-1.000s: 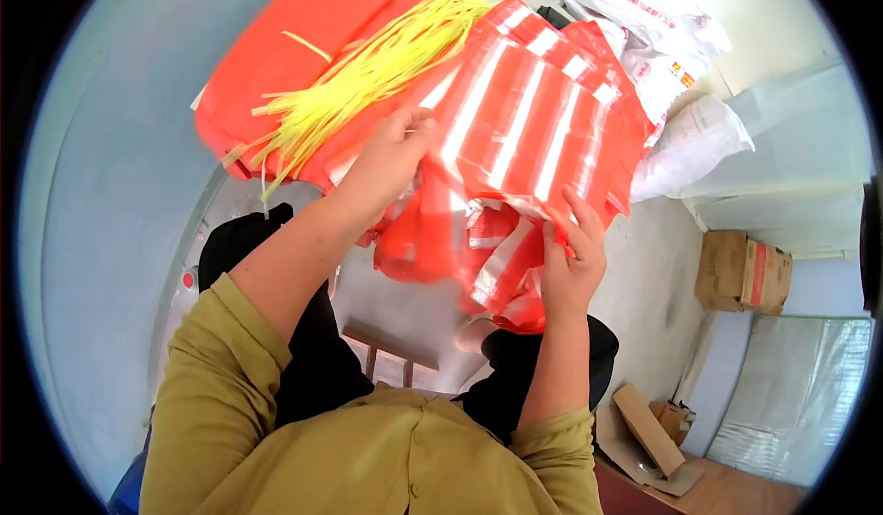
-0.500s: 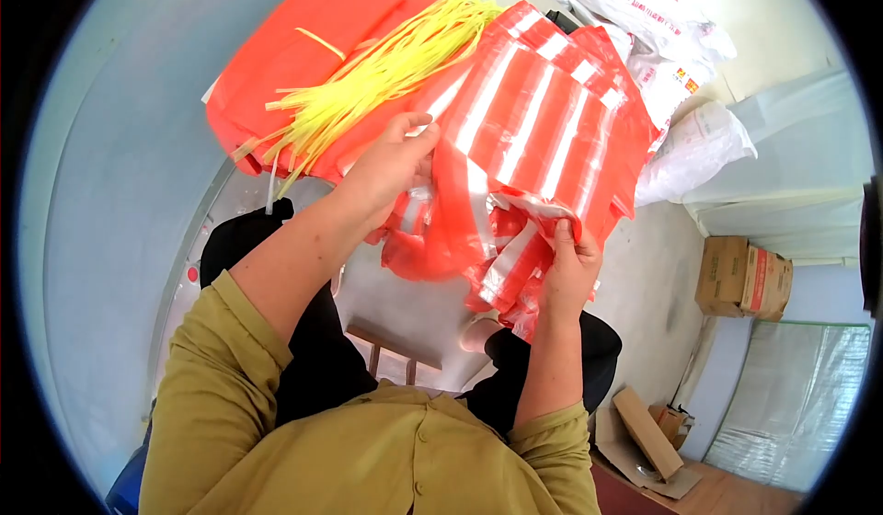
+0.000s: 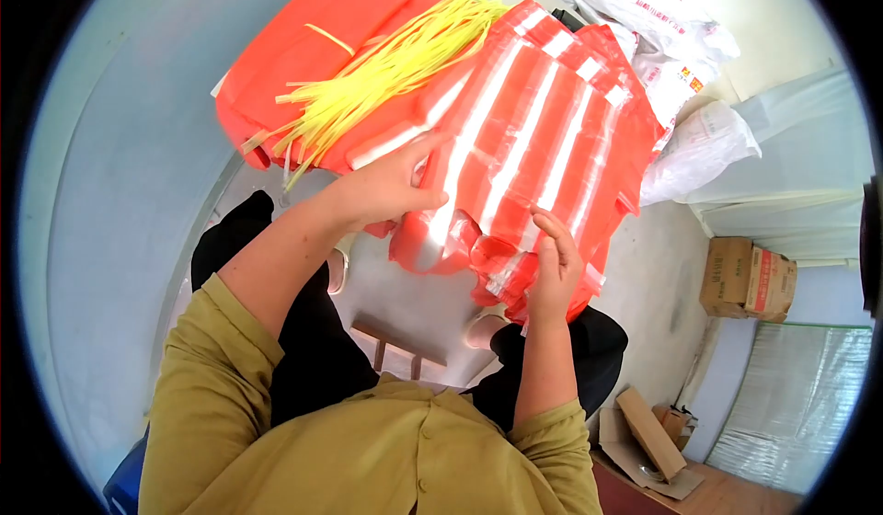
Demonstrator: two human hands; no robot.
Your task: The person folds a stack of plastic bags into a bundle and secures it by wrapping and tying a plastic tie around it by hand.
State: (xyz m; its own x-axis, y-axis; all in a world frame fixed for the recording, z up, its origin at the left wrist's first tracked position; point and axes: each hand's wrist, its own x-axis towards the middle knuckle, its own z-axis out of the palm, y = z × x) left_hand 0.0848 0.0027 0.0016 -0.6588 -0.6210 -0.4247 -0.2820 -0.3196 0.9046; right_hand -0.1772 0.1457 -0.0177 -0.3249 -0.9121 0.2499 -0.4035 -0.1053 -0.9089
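Red-and-white striped plastic bags [image 3: 543, 138] lie in a loose stack in front of me, with their near ends crumpled and hanging over my knees. My left hand [image 3: 391, 184] rests at the left edge of the stack, fingers and thumb apart, touching the plastic. Over the near end is my right hand [image 3: 555, 271], its fingers stretched out and its thumb apart, close against the top bag. A bundle of yellow plastic strips [image 3: 395, 74] lies to the left, on top of a folded pile of red plastic [image 3: 313, 41].
White printed sacks [image 3: 644, 9] lie behind the bags, with a translucent white bag [image 3: 704, 147] at their right. A cardboard box [image 3: 747, 279] stands by the right wall. Flattened cardboard [image 3: 648, 432] lies at lower right. A wooden stool bar [image 3: 395, 342] shows between my legs.
My right hand has let go of the bag's near edge and opened. The lifted top bag now lies flatter over the crumpled ends. My left hand has shifted slightly toward me.
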